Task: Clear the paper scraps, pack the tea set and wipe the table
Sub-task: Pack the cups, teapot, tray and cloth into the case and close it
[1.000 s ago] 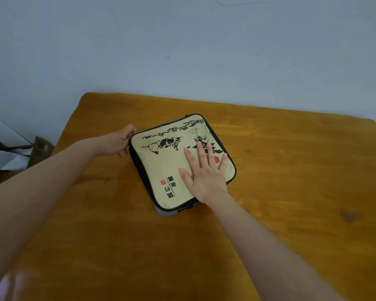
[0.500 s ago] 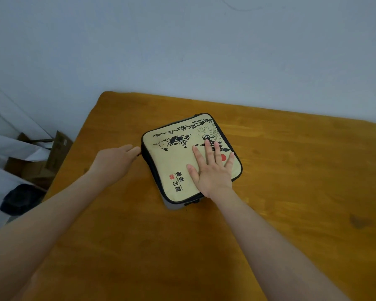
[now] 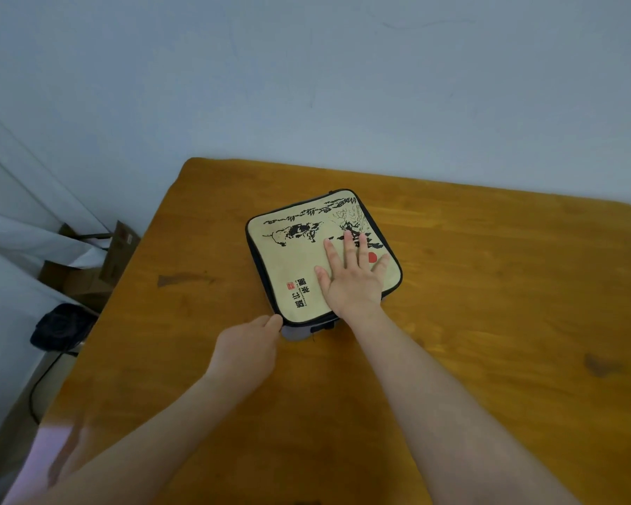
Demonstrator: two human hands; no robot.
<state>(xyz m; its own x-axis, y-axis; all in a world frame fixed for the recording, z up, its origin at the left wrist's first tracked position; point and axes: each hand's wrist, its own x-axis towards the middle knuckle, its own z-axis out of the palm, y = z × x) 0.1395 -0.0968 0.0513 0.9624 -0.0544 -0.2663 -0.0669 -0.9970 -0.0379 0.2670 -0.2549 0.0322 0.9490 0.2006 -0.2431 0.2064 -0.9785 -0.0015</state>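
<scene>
The tea case lies flat on the surface, toward 12 o'clock. The right hand is spread flat on the lid, pinning it. The left hand pinches its 7 o'clock corner, likely working the zipper.

The square cream fabric case is edged in black piping and printed with a black ink-brush animal under leafy branches, a red disc, black characters and a small red seal. Its side band is grey. The orange-brown wooden table carries darker brown blotches. The plain painted wall is pale blue-grey.
</scene>
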